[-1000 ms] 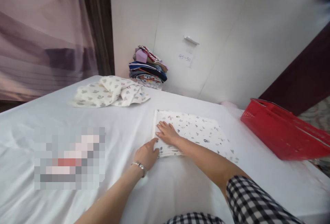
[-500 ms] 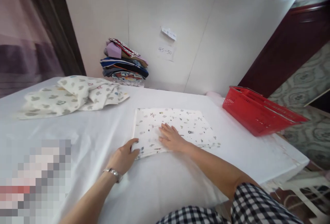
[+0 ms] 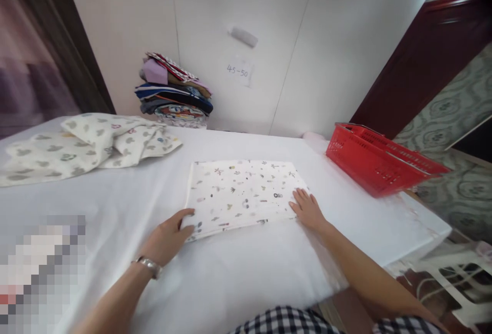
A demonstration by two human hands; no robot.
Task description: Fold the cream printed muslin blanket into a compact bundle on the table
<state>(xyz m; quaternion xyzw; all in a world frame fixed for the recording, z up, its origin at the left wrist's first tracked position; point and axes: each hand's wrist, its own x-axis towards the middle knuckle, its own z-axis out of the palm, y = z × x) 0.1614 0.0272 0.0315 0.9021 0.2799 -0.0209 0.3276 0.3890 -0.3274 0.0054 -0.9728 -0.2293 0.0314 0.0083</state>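
Note:
A folded white cloth (image 3: 238, 190) with small printed motifs lies flat on the white-covered table in front of me. My left hand (image 3: 169, 234) rests at its near left corner, thumb and forefinger apart on the cloth's edge; the other fingers are partly hidden. Flat on the cloth's right edge lies my right hand (image 3: 307, 210), fingers stretched out and pressing on the fabric. Further left, a crumpled cream cloth (image 3: 96, 144) with grey printed shapes is spread loosely, touched by neither hand.
A stack of folded fabrics (image 3: 175, 93) stands against the wall at the back. On the right side of the table (image 3: 384, 231) sits a red plastic basket (image 3: 376, 162). A paper marked 45-50 (image 3: 237, 71) hangs on the wall. The lower left corner is pixelated.
My right hand has slid right from the middle of the folded cloth to its right edge. My left hand stays at the near left corner. The view has shifted slightly.

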